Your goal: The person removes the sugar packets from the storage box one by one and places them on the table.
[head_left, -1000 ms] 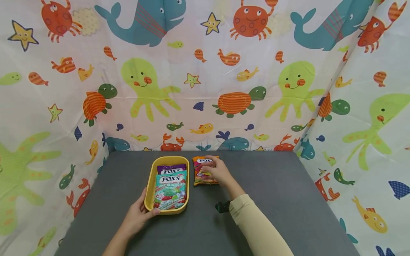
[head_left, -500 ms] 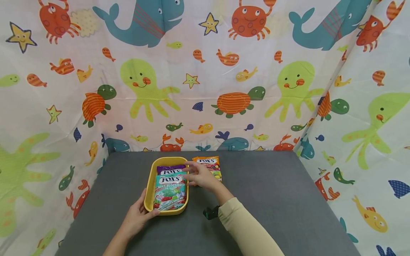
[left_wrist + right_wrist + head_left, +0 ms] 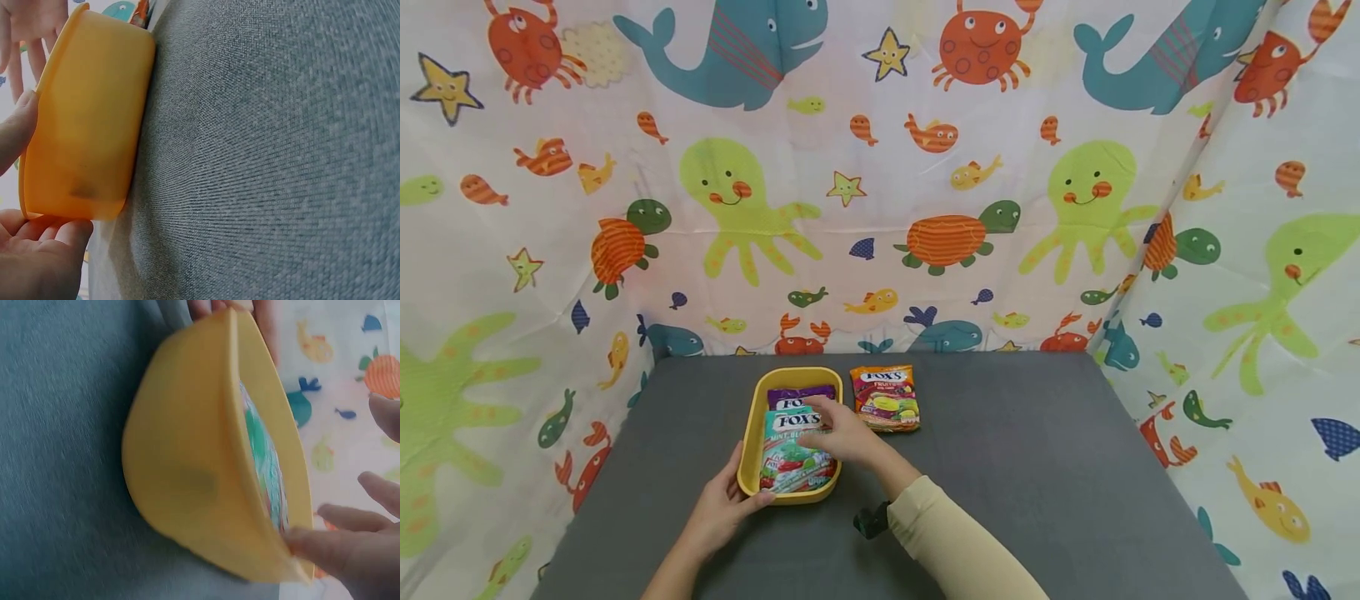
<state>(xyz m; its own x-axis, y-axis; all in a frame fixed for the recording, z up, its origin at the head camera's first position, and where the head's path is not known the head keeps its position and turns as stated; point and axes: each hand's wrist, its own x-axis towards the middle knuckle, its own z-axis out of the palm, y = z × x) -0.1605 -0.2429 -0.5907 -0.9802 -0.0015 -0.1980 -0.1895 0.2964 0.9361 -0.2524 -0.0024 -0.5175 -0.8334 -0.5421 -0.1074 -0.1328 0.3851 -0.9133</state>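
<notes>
A yellow plastic tub (image 3: 801,498) stands on the grey table. My left hand (image 3: 722,510) grips its near left corner, thumb along the front rim and fingers round the side. Inside lie a teal Fox's Mint Blossom candy bag (image 3: 790,471) and, behind it, a purple Fox's candy bag (image 3: 778,395), partly covered. Over the tub hovers my right hand (image 3: 848,435), its fingers spread and bent a little, hiding part of both bags. In the right wrist view, fingers (image 3: 350,519) of that hand stand apart by the tub's rim, with nothing between them.
An orange Fox's Fruits candy bag (image 3: 886,400) lies on the table (image 3: 1000,450) just right of the tub. Behind the table hangs a curtain (image 3: 880,167) printed with sea animals, which continues along both sides.
My right hand has moved left from above the orange candy bag to over the tub, uncovering that bag. The left hand and the tub have stayed in place.
</notes>
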